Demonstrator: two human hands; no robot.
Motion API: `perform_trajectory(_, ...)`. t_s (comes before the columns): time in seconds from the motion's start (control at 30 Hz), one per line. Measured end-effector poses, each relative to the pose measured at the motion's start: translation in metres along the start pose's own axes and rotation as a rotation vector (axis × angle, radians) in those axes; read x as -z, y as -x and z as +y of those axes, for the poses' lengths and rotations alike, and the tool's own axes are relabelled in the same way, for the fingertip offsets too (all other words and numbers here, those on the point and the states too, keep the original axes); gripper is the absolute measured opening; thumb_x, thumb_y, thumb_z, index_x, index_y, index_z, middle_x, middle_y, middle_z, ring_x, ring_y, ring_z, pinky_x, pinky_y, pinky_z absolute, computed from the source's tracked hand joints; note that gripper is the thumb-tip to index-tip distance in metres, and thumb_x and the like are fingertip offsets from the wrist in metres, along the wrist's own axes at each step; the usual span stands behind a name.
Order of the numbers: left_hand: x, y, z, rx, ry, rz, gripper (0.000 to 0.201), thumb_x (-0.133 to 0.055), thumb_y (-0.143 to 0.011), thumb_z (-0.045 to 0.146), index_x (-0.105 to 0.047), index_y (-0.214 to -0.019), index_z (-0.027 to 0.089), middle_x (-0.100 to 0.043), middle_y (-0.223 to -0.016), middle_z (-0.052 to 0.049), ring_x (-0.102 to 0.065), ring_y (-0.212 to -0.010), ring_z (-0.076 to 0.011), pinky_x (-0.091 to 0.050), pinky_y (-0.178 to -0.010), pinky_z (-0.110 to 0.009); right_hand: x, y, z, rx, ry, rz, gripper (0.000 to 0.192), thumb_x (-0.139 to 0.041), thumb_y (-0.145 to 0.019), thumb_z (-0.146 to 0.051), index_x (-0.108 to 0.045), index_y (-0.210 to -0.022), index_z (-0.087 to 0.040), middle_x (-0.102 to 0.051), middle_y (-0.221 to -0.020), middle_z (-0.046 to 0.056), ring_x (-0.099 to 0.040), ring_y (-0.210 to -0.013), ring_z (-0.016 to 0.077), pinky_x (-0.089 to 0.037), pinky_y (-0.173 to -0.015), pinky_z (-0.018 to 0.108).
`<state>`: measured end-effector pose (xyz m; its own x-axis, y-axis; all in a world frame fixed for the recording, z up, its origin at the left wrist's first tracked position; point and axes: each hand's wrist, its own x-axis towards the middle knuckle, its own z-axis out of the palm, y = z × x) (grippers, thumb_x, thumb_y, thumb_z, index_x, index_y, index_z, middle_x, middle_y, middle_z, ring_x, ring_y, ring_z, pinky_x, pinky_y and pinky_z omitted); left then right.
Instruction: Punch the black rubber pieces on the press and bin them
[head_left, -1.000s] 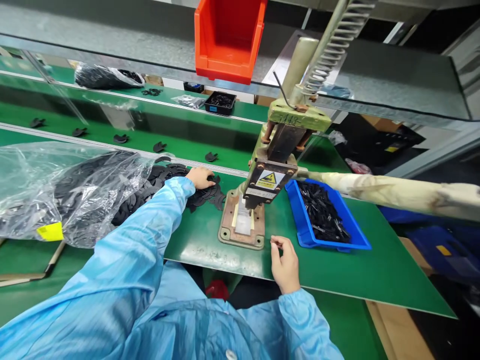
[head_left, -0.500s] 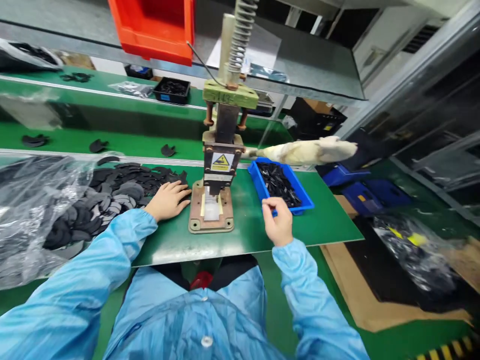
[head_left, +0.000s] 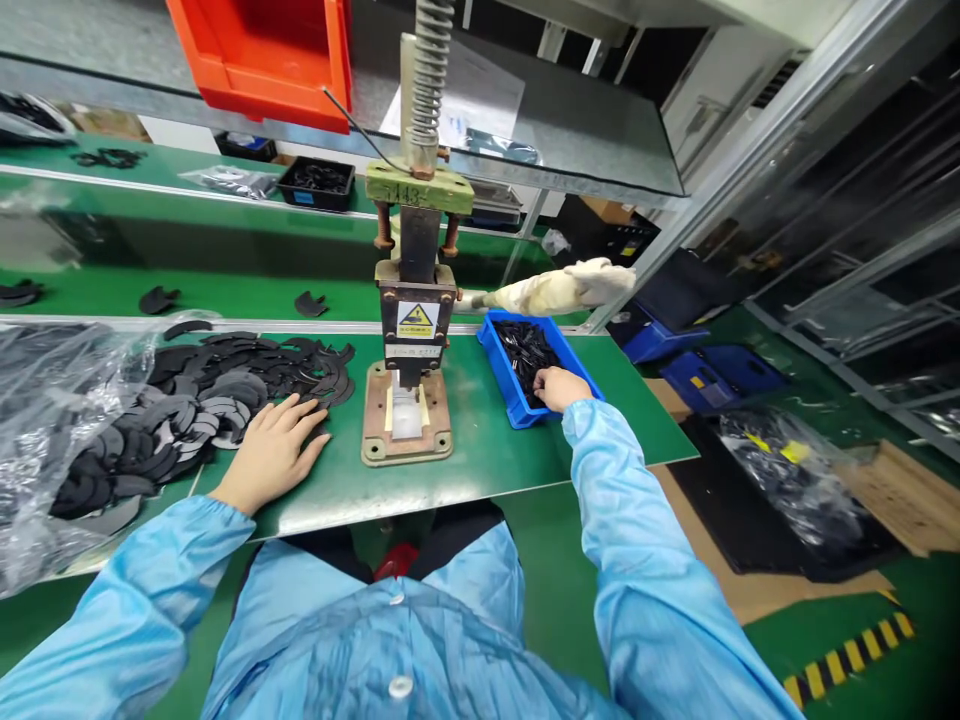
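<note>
Since the earlier frame, the right hand point(head_left: 559, 388) has gone from above the green table point(head_left: 487, 450) into the blue tray point(head_left: 499, 375), where its fingers curl down among the black strips point(head_left: 525, 350); whether it grips 1 cannot be told. The left hand point(head_left: 274, 450) has slid back from the press base and now lies flat, fingers spread wide, palm down on the table at the near edge of the pile of black curved pieces point(head_left: 225, 385), its fingertips touching the nearest ones. Between both hands stands the hand press point(head_left: 411, 320), upright on its brown base plate, with a yellow warning label on its front. Its wrapped lever point(head_left: 559, 290) sticks out to the right above the tray. A clear plastic bag point(head_left: 52, 420) holding more black pieces lies at the far left. An orange bin point(head_left: 262, 55) sits on the shelf above.
</note>
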<state>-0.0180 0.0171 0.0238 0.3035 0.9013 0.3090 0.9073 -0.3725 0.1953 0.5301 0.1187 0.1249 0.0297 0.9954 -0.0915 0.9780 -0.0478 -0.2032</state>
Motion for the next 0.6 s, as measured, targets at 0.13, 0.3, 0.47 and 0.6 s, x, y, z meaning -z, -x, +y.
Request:
perform_trajectory(0.13, 0.017, 0.001, 0.016, 0.022, 0.093, 0.106, 0.043, -0.059, -0.098, 0.046, -0.072, -0.135, 0.029, -0.067, -0.152, -0.012, -0.049, -0.154, -0.039, -0.039, -0.127, -0.062, 0.018, 0.014, -0.012, 0.058, -0.089, 0.199, 0.034, -0.066, -0.101, -0.044, -0.068, -0.122, -0.017, -0.072, -0.122, 0.009, -0.07, -0.112, 0.0206, -0.062, -0.103, 0.046)
perform_trajectory(0.3, 0.056, -0.013, 0.072, -0.038, 0.34, 0.273, 0.036, -0.063, -0.101, 0.04, -0.067, -0.135, 0.027, -0.071, -0.142, -0.01, -0.058, -0.146, -0.0323, -0.046, -0.124, -0.054, 0.015, 0.069, -0.064, 0.326, -0.315, 0.486, 0.025, -0.056, -0.105, -0.037, -0.069, -0.118, -0.021, -0.076, -0.119, 0.011, -0.073, -0.112, 0.0218, -0.061, -0.105, 0.044)
perform_trajectory(0.47, 0.085, -0.018, 0.137, -0.137, 0.57, 0.242, 0.038, -0.069, -0.099, 0.04, -0.067, -0.135, 0.027, -0.074, -0.135, -0.011, -0.066, -0.133, -0.031, -0.052, -0.116, -0.053, -0.038, 0.145, -0.133, 0.615, -0.537, 0.552, 0.039, -0.067, -0.1, -0.031, -0.06, -0.138, -0.029, -0.08, -0.114, 0.005, -0.078, -0.105, 0.0203, -0.065, -0.101, 0.043)
perform_trajectory(0.6, 0.09, -0.009, 0.159, -0.205, 0.667, 0.129, 0.037, -0.071, -0.098, 0.038, -0.068, -0.134, 0.028, -0.075, -0.133, -0.012, -0.068, -0.128, -0.0303, -0.053, -0.112, -0.051, -0.071, 0.175, -0.161, 0.76, -0.733, 0.539, 0.056, -0.069, -0.098, -0.02, -0.05, -0.149, -0.031, -0.082, -0.113, 0.004, -0.081, -0.103, 0.0186, -0.068, -0.097, 0.04)
